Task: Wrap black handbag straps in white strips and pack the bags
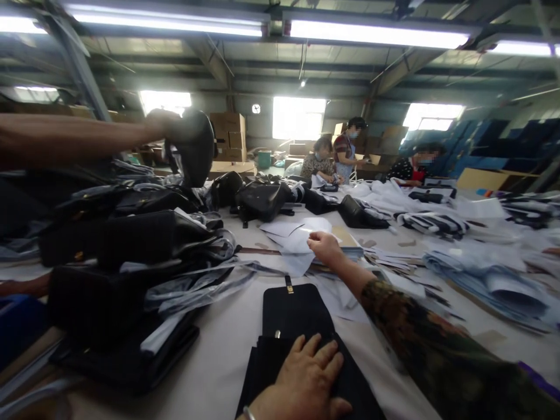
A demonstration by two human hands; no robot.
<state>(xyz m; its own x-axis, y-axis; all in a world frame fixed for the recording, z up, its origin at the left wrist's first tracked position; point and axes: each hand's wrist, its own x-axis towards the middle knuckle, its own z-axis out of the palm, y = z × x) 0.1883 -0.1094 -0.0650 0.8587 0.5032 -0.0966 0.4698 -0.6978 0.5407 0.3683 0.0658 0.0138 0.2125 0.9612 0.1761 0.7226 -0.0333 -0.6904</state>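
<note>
My left hand [301,376] lies flat with fingers apart on a black bag [262,373] in front of me. The bag's flap [297,306] is folded open away from me, with a small gold clasp on its strap tip [289,284]. Reaching forward in a camouflage sleeve, my right hand [326,248] pinches a sheet of white paper [301,248] between thumb and fingers. The sheet hangs over more white sheets beside a stack of papers [347,242].
Black bags [135,233] with clear plastic strips [205,286] are piled on the left. Above them, another person's hand [164,122] holds a black bag [192,146]. Plastic-wrapped material [490,286] lies right. Several people [350,143] work at the far side, near cardboard boxes [230,134].
</note>
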